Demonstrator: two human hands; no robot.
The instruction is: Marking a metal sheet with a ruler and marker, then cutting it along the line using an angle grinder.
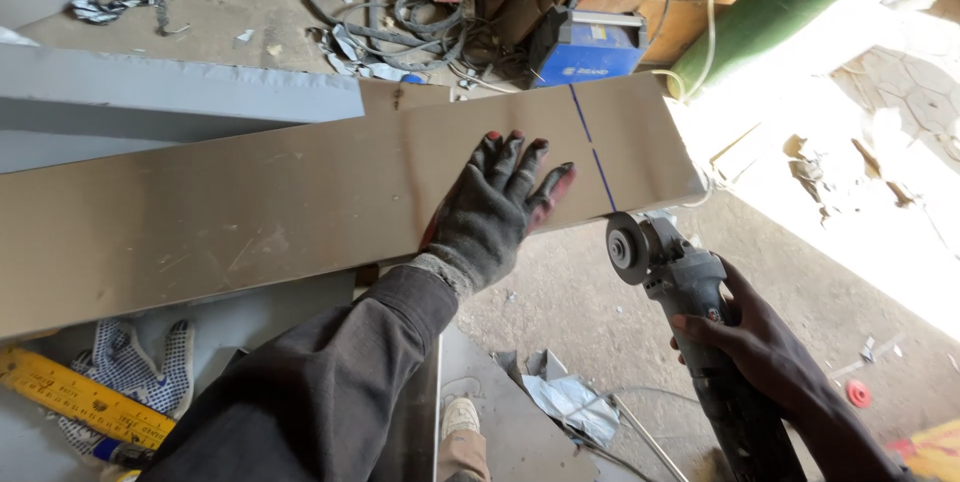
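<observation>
My left hand (497, 206), in a dark worn glove, lies flat with fingers spread on a long brown metal sheet (250, 204). A blue line (592, 147) is drawn across the sheet just right of that hand. My bare right hand (752, 334) grips the grey body of an angle grinder (682, 277). The grinder's disc (626, 247) sits just below the sheet's near edge, under the lower end of the blue line. Whether the disc touches the edge I cannot tell.
A grey panel (170, 92) lies behind the sheet at left. A yellow ruler (80, 399) and a spare patterned glove (130, 367) rest at lower left. A blue machine (585, 47) and tangled cables (400, 22) stand beyond. Paper scraps (570, 404) and my shoe (461, 417) are on the concrete floor.
</observation>
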